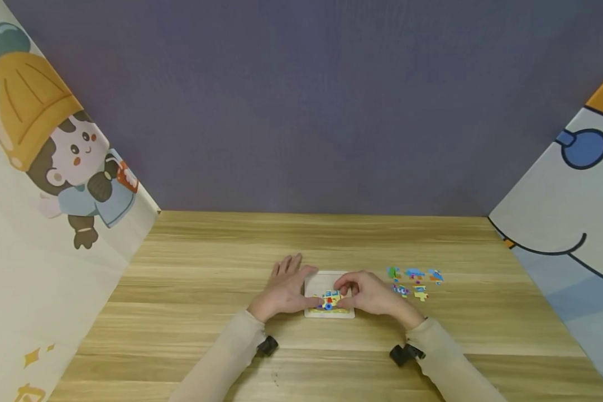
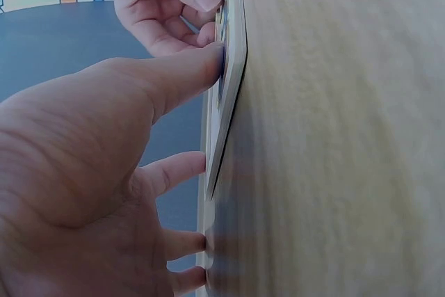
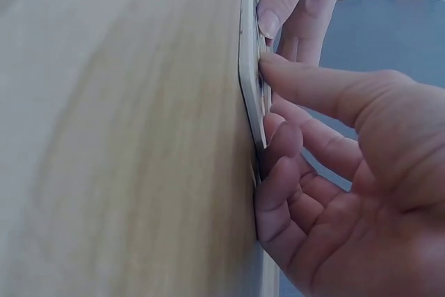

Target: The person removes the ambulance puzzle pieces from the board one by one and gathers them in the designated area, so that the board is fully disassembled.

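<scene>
A small white-framed jigsaw board [image 1: 324,314] lies on the table, with joined pieces [image 1: 329,305] showing a yellow vehicle with a blue wheel. My left hand [image 1: 287,288] spans the board's left side, fingers stretched out on the table and thumb pressing the picture. From the right, my right hand [image 1: 374,294] bends over the board with thumb and forefinger at either side of a yellow-and-blue puzzle piece [image 1: 335,293]. In the right wrist view, the right thumb [image 3: 299,78] bears on the board's face, and the other fingers curl by its edge.
Several loose puzzle pieces [image 1: 420,291] lie in two rough rows to the right of the board. A dark grey panel [image 1: 321,111] rises behind the wooden table [image 1: 221,240]. Printed cartoon panels [image 1: 35,234] flank it on both sides.
</scene>
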Tool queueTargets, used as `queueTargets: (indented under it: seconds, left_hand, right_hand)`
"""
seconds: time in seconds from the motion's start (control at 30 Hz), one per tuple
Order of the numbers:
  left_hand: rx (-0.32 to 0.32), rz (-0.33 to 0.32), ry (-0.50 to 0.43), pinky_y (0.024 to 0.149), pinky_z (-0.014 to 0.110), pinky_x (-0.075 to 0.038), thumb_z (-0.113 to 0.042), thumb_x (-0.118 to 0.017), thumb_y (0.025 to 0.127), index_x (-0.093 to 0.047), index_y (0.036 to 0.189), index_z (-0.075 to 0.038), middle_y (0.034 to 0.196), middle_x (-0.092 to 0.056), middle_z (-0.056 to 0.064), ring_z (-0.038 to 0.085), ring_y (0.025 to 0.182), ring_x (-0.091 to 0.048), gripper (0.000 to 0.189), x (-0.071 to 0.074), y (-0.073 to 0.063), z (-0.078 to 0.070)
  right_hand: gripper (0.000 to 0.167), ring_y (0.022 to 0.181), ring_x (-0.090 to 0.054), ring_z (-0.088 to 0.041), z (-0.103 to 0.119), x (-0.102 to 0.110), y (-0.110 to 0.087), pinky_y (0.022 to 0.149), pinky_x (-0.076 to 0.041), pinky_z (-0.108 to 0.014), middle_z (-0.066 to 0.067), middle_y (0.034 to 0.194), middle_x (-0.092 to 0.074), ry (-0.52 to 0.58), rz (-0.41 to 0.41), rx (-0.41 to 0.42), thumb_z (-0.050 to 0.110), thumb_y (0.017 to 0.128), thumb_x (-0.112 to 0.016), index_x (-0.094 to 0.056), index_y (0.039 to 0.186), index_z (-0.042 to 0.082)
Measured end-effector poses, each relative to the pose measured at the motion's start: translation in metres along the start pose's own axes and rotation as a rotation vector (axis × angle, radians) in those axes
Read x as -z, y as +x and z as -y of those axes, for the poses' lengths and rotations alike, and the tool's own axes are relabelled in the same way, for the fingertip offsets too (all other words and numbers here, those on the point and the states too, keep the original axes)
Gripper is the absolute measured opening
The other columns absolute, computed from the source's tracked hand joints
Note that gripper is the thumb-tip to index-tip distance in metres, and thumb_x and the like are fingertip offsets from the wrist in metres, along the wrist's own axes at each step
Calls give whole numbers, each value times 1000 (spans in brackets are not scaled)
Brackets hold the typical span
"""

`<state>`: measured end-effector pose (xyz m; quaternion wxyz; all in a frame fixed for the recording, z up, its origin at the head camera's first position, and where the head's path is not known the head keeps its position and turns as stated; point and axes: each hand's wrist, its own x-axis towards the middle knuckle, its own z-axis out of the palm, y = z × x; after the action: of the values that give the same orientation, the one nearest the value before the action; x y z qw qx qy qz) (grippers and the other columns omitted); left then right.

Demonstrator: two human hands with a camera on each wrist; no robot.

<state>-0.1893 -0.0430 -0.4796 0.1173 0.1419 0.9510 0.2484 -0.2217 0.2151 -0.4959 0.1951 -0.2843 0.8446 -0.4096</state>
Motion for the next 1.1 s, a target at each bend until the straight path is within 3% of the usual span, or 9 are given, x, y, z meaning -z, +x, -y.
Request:
queueTargets:
  seconds: [1.1]
  left_hand:
    - [7, 4, 15, 132, 68, -7, -53, -76, 93, -52, 156, -22, 176, -19, 23, 47, 164, -12, 74, -2, 2, 1]
  right_hand:
    - [34, 71, -55, -9, -2, 1, 0, 62, -46, -22, -2, 99, -69, 28, 14, 9, 24, 96, -81, -74, 122, 4]
